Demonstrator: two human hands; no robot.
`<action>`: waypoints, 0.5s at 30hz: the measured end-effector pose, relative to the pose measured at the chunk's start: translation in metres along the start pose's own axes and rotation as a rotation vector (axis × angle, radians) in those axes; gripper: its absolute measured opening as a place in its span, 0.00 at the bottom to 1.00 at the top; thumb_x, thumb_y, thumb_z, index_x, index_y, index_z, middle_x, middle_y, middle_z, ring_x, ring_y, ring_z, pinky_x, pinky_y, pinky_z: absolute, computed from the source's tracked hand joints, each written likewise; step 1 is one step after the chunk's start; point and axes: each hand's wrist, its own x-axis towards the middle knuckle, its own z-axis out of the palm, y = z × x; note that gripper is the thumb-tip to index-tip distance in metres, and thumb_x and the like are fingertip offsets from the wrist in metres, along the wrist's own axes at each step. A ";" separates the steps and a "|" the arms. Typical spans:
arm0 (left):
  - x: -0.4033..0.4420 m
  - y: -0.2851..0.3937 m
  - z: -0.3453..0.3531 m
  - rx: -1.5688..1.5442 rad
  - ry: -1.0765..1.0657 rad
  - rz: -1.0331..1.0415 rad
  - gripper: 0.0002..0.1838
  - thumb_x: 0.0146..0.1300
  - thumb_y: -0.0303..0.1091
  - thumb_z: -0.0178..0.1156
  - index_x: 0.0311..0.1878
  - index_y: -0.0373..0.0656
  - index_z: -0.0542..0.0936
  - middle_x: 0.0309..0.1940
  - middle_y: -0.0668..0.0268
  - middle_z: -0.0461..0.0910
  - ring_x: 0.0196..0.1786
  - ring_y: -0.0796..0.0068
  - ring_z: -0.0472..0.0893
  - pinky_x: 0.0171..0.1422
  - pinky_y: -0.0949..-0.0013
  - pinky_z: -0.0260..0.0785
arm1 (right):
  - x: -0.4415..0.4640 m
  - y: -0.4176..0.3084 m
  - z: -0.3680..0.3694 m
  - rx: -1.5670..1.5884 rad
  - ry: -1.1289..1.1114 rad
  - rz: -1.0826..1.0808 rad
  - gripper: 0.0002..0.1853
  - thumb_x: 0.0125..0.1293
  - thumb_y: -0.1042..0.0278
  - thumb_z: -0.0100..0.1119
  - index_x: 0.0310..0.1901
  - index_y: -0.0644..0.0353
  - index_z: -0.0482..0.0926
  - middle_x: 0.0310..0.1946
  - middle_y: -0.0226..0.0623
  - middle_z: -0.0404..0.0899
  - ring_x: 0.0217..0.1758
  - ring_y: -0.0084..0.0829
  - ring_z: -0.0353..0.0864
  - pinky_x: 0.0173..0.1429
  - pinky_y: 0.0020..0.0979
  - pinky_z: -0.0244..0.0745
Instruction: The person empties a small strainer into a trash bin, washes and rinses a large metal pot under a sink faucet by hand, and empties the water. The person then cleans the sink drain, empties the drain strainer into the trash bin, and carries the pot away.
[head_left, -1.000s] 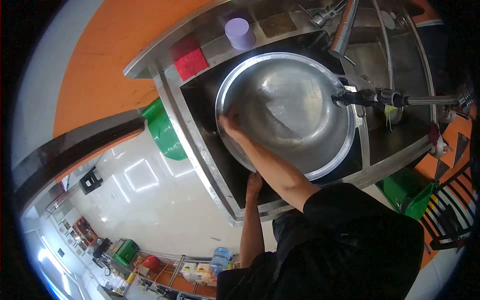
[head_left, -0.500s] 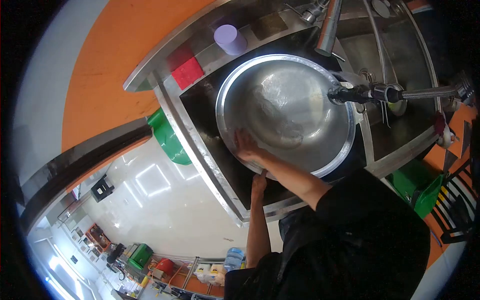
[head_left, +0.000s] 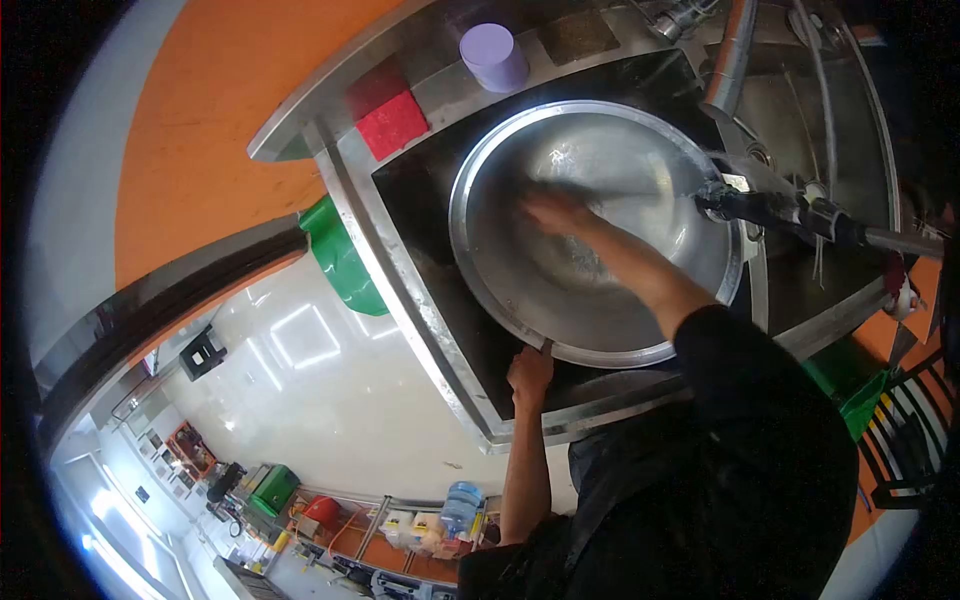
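Right hand [head_left: 557, 211] blurred; metal pipe [head_left: 734, 52] cut off by top edge.

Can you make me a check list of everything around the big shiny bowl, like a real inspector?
Surface: steel counter with a dark part under the bowl.
Job's things: the bowl is upright and looks wet inside; nothing solid seen in it except the hand.
Clutter: red cloth and purple tub beyond the dark part, not touching the bowl.
Grippers: none, just bare hands. Left hand at the near rim; right hand inside, blurred.
Cables: no electric ones seen by the bowl; a black nozzle on a hose reaches its right side.
Surroundings: shiny floor, water bottle, black box.
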 end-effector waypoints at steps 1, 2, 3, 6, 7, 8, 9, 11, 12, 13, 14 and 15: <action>0.004 -0.004 0.004 0.037 0.055 0.097 0.20 0.71 0.47 0.56 0.47 0.37 0.82 0.38 0.43 0.84 0.44 0.46 0.85 0.45 0.52 0.79 | 0.035 -0.015 -0.021 0.180 0.073 0.235 0.20 0.62 0.63 0.62 0.53 0.64 0.79 0.50 0.51 0.79 0.54 0.50 0.80 0.61 0.46 0.75; 0.008 -0.013 0.008 0.079 0.109 0.196 0.18 0.71 0.46 0.56 0.45 0.38 0.82 0.36 0.45 0.84 0.42 0.46 0.86 0.45 0.52 0.79 | 0.042 -0.021 -0.022 0.225 0.129 0.316 0.20 0.60 0.64 0.62 0.52 0.64 0.80 0.49 0.51 0.80 0.53 0.51 0.80 0.59 0.47 0.76; 0.007 -0.013 0.001 0.010 0.158 0.279 0.17 0.71 0.45 0.56 0.44 0.39 0.82 0.34 0.46 0.84 0.41 0.46 0.85 0.44 0.51 0.79 | 0.049 -0.027 -0.023 0.273 0.191 0.394 0.19 0.59 0.65 0.62 0.51 0.65 0.80 0.47 0.52 0.80 0.51 0.52 0.80 0.57 0.47 0.77; 0.006 0.020 -0.059 -0.426 0.291 0.500 0.13 0.70 0.41 0.57 0.42 0.41 0.82 0.31 0.50 0.85 0.39 0.44 0.85 0.43 0.48 0.77 | -0.018 -0.028 0.038 0.005 0.209 -0.003 0.17 0.54 0.68 0.62 0.45 0.64 0.83 0.38 0.52 0.82 0.45 0.52 0.82 0.51 0.47 0.78; 0.026 0.027 -0.062 -0.423 0.323 0.494 0.11 0.69 0.38 0.57 0.44 0.40 0.81 0.35 0.51 0.84 0.39 0.44 0.84 0.43 0.47 0.77 | -0.051 -0.038 0.029 -0.018 -0.043 -0.028 0.17 0.55 0.68 0.61 0.46 0.64 0.83 0.39 0.51 0.83 0.46 0.52 0.83 0.52 0.49 0.78; 0.046 0.035 -0.060 -0.424 0.345 0.482 0.10 0.68 0.35 0.58 0.45 0.40 0.80 0.38 0.52 0.84 0.39 0.43 0.84 0.43 0.47 0.76 | -0.085 -0.049 0.020 -0.033 -0.295 -0.057 0.17 0.56 0.69 0.61 0.47 0.64 0.84 0.40 0.51 0.83 0.47 0.51 0.83 0.52 0.50 0.78; 0.065 0.049 -0.062 -0.480 0.377 0.562 0.11 0.68 0.35 0.57 0.47 0.40 0.80 0.42 0.49 0.83 0.43 0.42 0.83 0.44 0.47 0.75 | -0.107 -0.070 -0.024 0.010 -0.721 0.141 0.18 0.60 0.70 0.60 0.52 0.63 0.83 0.47 0.49 0.84 0.52 0.51 0.83 0.55 0.54 0.78; 0.105 0.072 -0.061 -0.409 0.382 0.716 0.14 0.68 0.36 0.58 0.53 0.40 0.78 0.53 0.46 0.78 0.53 0.41 0.79 0.53 0.46 0.73 | -0.137 -0.057 -0.042 0.017 -0.936 0.387 0.21 0.59 0.65 0.63 0.53 0.65 0.82 0.47 0.50 0.84 0.53 0.52 0.83 0.58 0.53 0.76; 0.128 0.079 -0.051 -0.281 0.364 0.793 0.17 0.68 0.38 0.59 0.57 0.41 0.77 0.59 0.46 0.75 0.60 0.42 0.76 0.59 0.46 0.71 | -0.151 -0.045 -0.050 -0.002 -0.988 0.506 0.22 0.59 0.63 0.64 0.54 0.66 0.82 0.47 0.50 0.84 0.53 0.52 0.83 0.60 0.53 0.75; 0.148 0.079 -0.029 -0.120 0.432 0.798 0.20 0.68 0.39 0.59 0.59 0.41 0.76 0.64 0.47 0.72 0.64 0.43 0.73 0.63 0.46 0.69 | -0.167 -0.025 -0.048 -0.042 -0.938 0.603 0.23 0.60 0.61 0.64 0.54 0.67 0.82 0.48 0.50 0.83 0.54 0.52 0.82 0.60 0.52 0.75; 0.169 0.077 -0.005 0.045 0.499 0.794 0.22 0.68 0.40 0.60 0.62 0.41 0.75 0.68 0.49 0.68 0.68 0.44 0.69 0.66 0.46 0.67 | -0.181 -0.008 -0.052 -0.080 -0.883 0.691 0.24 0.61 0.60 0.65 0.54 0.68 0.82 0.49 0.50 0.83 0.55 0.52 0.82 0.61 0.51 0.75; 0.180 0.078 0.007 0.218 0.566 0.778 0.24 0.68 0.41 0.60 0.64 0.41 0.74 0.72 0.50 0.65 0.72 0.45 0.66 0.69 0.46 0.65 | -0.193 0.000 -0.062 -0.147 -0.637 0.707 0.20 0.61 0.60 0.63 0.48 0.68 0.82 0.45 0.51 0.83 0.51 0.51 0.83 0.58 0.50 0.76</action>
